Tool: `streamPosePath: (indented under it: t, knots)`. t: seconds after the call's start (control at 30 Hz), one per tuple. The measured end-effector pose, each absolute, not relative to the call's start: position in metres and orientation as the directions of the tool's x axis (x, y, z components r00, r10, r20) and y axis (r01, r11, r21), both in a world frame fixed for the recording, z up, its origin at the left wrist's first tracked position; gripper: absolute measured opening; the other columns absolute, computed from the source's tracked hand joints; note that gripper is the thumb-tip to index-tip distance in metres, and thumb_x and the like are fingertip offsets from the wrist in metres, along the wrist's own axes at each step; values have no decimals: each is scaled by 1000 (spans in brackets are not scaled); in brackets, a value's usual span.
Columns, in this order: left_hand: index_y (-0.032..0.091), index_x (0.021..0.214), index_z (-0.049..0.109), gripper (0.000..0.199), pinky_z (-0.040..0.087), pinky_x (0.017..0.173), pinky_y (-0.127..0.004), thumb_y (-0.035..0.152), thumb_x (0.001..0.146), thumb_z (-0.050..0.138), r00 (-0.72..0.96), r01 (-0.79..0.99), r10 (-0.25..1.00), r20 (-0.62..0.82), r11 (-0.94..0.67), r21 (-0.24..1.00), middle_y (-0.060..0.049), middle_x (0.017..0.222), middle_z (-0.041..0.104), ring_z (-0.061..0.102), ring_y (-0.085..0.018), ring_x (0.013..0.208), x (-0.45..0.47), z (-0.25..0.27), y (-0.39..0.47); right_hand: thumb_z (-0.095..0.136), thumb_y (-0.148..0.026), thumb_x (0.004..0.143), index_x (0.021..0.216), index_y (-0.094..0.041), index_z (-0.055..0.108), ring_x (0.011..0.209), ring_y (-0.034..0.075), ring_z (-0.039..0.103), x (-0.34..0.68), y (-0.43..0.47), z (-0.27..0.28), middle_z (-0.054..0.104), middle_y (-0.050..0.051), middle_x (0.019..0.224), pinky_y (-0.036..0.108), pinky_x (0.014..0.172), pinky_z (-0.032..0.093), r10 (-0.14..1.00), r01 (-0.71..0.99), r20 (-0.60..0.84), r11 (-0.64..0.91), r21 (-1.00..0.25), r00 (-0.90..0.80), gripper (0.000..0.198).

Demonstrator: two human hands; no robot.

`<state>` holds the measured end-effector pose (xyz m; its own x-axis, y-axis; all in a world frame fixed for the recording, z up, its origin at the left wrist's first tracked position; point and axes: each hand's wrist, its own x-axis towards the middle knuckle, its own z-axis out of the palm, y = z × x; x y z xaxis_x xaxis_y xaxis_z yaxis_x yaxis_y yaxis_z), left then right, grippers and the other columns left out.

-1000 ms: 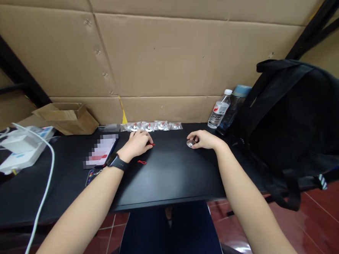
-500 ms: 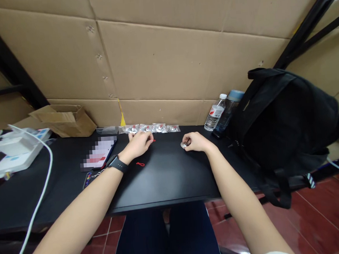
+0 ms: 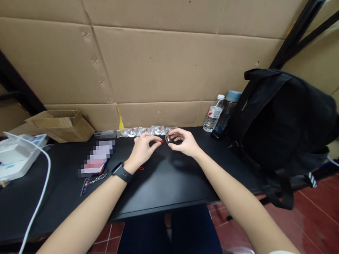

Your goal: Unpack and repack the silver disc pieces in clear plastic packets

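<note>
My left hand [image 3: 143, 149], with a dark watch on its wrist, pinches a small red cord [image 3: 161, 141] between thumb and fingertips. Facing it from the right, my right hand [image 3: 187, 142] grips a small round shiny disc [image 3: 167, 139] by its edge. Cord and disc are close together just above the black table, a narrow gap between them. Another red cord loop [image 3: 141, 168] lies on the tabletop, partly behind my left wrist. Beyond my hands, several clear packets [image 3: 131, 132] with silvery round pieces and red bits form a row.
At the left are a blurred phone [image 3: 98, 158], a keychain [image 3: 97, 179], an open cardboard box [image 3: 79, 126] and a white power strip [image 3: 5, 167] with a cable. A water bottle [image 3: 213, 116], a blue-lidded bottle [image 3: 233, 96] and a black backpack [image 3: 285, 135] stand right. Cardboard [image 3: 160, 70] walls the back.
My hands have come together: the right one moved left with the disc, raised and turned on edge. My left hand moved slightly right with the red cord. The view shifted a little.
</note>
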<state>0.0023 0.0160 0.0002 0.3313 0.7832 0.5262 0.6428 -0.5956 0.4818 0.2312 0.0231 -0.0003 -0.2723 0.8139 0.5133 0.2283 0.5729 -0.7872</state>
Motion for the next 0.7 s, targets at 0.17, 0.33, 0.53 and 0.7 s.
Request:
streamPosePath:
  t: [0.17,0.33,0.53,0.7]
  knots:
    - [26,95,75,13,40,108,-43,33,96,65,297,633,715,633,-644,430,-5,116,66,57,-24,116,4,5,13,79,-29,72,108,-24,66,100,23,72,215,13,0,74,6,112,34,83,56,797,173,552,596,-784,-246,39]
    - [25,97,73,16,35,111,-48,36,97,62,263,671,733,627,-606,428,-7,127,57,50,-27,125,6,4,9,79,-31,75,111,-26,65,105,24,70,208,8,-1,73,6,113,34,84,56,776,179,590,628,-758,-222,39]
    - [24,95,72,15,36,110,-48,34,97,61,269,661,722,637,-619,423,-7,126,58,50,-27,125,11,3,6,79,-27,75,110,-26,66,107,24,70,207,6,-1,73,5,111,33,83,56,752,151,615,653,-742,-237,37]
    - [24,94,72,15,37,109,-48,34,95,61,264,677,721,641,-611,409,-8,126,58,51,-28,124,11,3,5,78,-27,74,111,-26,66,107,25,71,208,7,-2,74,5,112,34,83,56,759,161,592,642,-750,-271,39]
